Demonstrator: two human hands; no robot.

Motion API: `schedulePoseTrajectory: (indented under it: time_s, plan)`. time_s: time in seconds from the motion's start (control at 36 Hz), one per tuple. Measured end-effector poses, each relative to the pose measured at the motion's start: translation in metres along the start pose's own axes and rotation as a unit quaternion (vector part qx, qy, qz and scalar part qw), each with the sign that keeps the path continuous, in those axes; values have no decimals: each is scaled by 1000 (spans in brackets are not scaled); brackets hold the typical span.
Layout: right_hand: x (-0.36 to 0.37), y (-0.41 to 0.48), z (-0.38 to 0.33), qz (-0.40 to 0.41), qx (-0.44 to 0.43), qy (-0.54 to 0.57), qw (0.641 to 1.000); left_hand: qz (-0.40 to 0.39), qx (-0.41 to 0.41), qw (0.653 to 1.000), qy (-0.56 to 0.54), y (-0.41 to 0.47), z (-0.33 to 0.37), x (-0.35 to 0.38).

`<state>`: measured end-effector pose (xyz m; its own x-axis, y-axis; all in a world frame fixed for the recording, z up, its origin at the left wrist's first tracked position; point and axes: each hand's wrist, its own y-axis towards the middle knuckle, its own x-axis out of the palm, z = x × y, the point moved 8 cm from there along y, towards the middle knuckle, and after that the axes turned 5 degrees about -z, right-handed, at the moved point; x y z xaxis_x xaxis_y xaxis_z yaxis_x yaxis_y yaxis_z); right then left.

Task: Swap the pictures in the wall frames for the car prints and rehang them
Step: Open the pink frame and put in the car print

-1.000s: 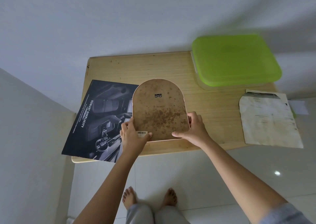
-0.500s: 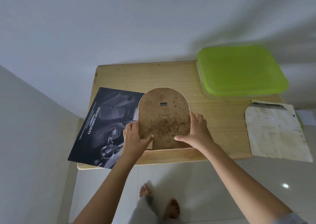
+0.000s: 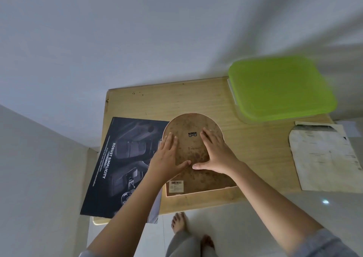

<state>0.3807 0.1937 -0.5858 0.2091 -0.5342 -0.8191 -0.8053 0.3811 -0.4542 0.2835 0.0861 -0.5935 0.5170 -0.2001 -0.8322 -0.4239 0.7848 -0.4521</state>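
Nearest to me, I see bare feet (image 3: 177, 223) on the pale floor tiles below the table (image 3: 196, 99). Both forearms reach up from there onto the arched frame (image 3: 193, 150), which lies face down at the table's near edge with its stained brown backing up. My left hand (image 3: 167, 158) and right hand (image 3: 216, 154) lie flat on that backing, fingers straight and spread, gripping nothing, the two thumbs almost meeting. A barcode label (image 3: 176, 185) sits at the frame's near left corner and a small metal hanger (image 3: 192, 134) shows between the fingertips. The dark car print (image 3: 125, 154) lies to the left, its right edge under the frame. A stained paper (image 3: 322, 158) overhangs the right side, and a green-lidded box (image 3: 280, 88) stands at the far right.
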Motion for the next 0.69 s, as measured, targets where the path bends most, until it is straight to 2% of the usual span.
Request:
schedulePoseTrajectory:
  time_s: [0.14, 0.25, 0.31, 0.39, 0.47, 0.69]
  plan:
    - [-3, -1, -1, -3, 6, 37, 999, 13, -5, 1000, -27, -2, -3, -2]
    - [-11, -14, 15, 101, 66, 118, 986, 64, -47, 993, -92, -10, -14, -2]
    - [-7, -23, 27, 140, 121, 173, 967, 75, -69, 986, -134, -15, -18, 1]
    - [10, -33, 31, 153, 167, 228, 947, 70, -73, 977, -189, -21, -15, 10]
    - [14, -38, 29, 192, 172, 251, 933, 77, -81, 967, -228, -20, -13, 12]
    - [5, -43, 53, 254, 174, 444, 842, 92, -107, 947, -288, -14, -19, 5]
